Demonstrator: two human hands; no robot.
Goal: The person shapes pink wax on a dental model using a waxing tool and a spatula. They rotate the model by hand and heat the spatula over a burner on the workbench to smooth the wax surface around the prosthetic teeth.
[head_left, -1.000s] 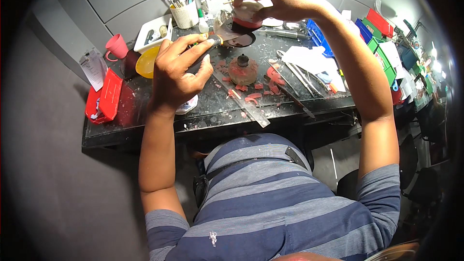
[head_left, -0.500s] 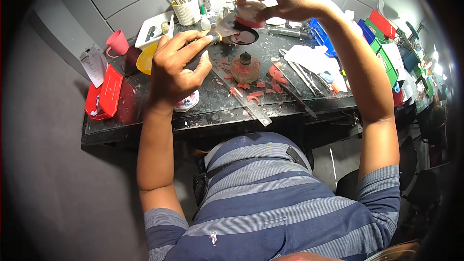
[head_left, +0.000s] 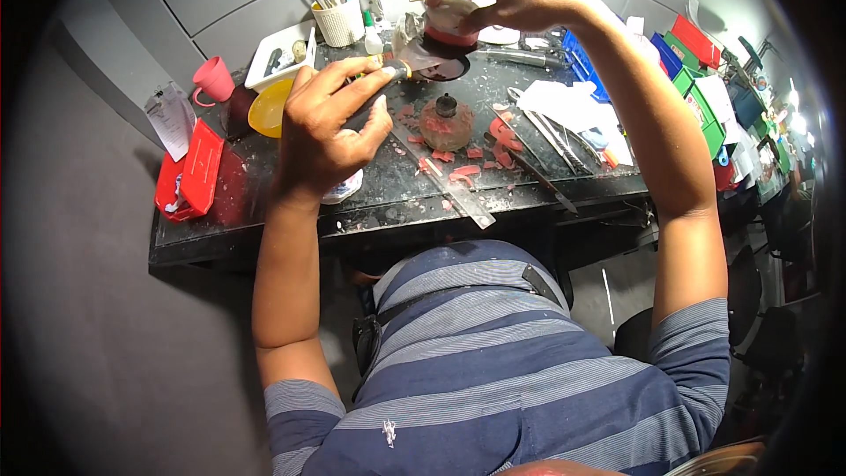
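Note:
My left hand is closed around the dark handle of a spatula, its broad metal blade pointing right. In my right hand, fingers and thumb grip a white plaster cast with a red wax rim on its underside. The wax hangs right at the blade; whether they touch I cannot tell. Below them is a round dark-rimmed pan with dark red, shiny contents. A squat glass spirit burner stands nearer to me, with pieces of red wax around it.
A metal ruler and a knife lie near the table's front edge. At left are a yellow bowl, a pink mug and an open red case. Papers and coloured bins occupy the right.
The cast has turned and moved slightly left, bringing its red wax rim over the spatula blade. My left hand has shifted slightly right.

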